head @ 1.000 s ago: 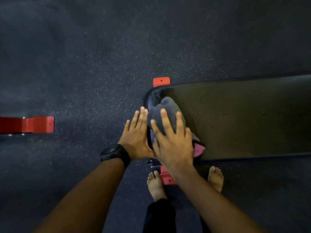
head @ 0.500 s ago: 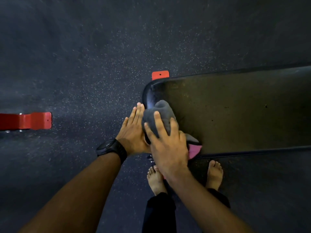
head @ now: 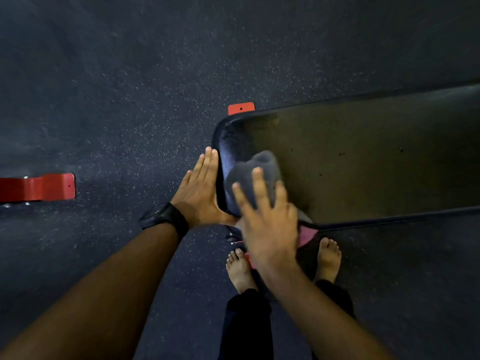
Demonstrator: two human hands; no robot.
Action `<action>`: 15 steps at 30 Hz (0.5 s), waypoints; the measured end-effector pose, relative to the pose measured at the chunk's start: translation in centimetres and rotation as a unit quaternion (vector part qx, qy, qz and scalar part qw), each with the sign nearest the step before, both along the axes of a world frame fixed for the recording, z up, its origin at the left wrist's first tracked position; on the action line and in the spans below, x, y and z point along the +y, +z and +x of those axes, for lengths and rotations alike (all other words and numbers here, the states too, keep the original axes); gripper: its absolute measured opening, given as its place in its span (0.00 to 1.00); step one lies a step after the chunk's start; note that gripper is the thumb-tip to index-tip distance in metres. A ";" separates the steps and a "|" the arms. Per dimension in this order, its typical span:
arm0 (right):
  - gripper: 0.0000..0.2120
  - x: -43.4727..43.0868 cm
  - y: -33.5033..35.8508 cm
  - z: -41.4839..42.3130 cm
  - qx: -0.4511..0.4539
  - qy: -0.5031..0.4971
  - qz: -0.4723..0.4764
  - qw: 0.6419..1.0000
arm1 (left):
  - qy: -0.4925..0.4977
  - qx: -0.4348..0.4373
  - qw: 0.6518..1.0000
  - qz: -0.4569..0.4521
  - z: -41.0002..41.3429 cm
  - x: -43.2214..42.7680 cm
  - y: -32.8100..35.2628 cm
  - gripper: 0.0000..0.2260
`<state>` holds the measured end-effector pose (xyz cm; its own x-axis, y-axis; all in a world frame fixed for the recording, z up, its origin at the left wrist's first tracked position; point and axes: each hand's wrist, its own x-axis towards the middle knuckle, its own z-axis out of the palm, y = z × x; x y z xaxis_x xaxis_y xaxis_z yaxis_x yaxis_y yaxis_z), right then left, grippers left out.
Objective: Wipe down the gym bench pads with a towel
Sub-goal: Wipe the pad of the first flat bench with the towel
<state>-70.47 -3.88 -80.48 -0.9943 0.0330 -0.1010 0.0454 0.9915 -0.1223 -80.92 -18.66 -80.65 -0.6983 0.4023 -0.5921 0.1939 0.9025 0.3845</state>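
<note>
Spreading its fingers, my right hand (head: 270, 227) is pressing the grey towel (head: 259, 167) onto the bench pad (head: 363, 162) at its rounded end; my left hand (head: 200, 188), fingers straight, is bracing that end's edge. The pad is stretching lengthwise to my right, nearer the towel hand.

place: gym | cues: speckled rubber floor (head: 130, 74), padded bench (head: 363, 165) (red steel feet (head: 241, 108))

Both forearms (head: 104, 294) are bare, uncovered by any sleeve. A chunky black wristwatch (head: 166, 219) with a broad matte black strap circles the wrist just behind the left hand (head: 201, 188). Loose black trousers (head: 246, 326) cover the legs down to the ankles, above bare feet (head: 240, 271).
</note>
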 end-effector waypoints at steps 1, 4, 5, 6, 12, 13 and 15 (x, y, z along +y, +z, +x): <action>0.34 -0.6 -0.3 0.4 0.007 0.040 -0.007 0.999 | -0.002 0.001 1.000 0.000 -0.1 0.0 0.0 0.72; 0.28 -0.7 -1.1 -3.8 0.045 0.121 -0.014 0.992 | 0.040 0.007 0.999 0.007 -0.9 -0.5 -0.1 0.74; 0.28 -0.3 -1.1 -6.3 0.048 0.133 -0.004 0.990 | 0.054 0.009 0.998 0.010 -1.2 -0.7 -0.1 0.75; 0.28 0.4 -0.8 -8.8 0.034 0.133 0.013 0.990 | 0.057 0.010 0.998 0.008 -1.3 -0.7 -0.2 0.76; 0.30 6.0 0.8 -7.8 0.031 -0.115 0.015 0.993 | 0.031 -0.012 0.999 0.006 -1.8 0.0 0.2 0.74; 0.31 5.5 0.7 -5.3 0.037 -0.093 0.014 0.995 | 0.037 -0.011 0.999 0.003 -1.7 0.0 0.1 0.74; 0.32 3.2 -0.2 -2.3 0.026 0.007 -0.003 1.000 | 0.041 0.000 0.999 -0.002 -1.3 0.1 0.4 0.71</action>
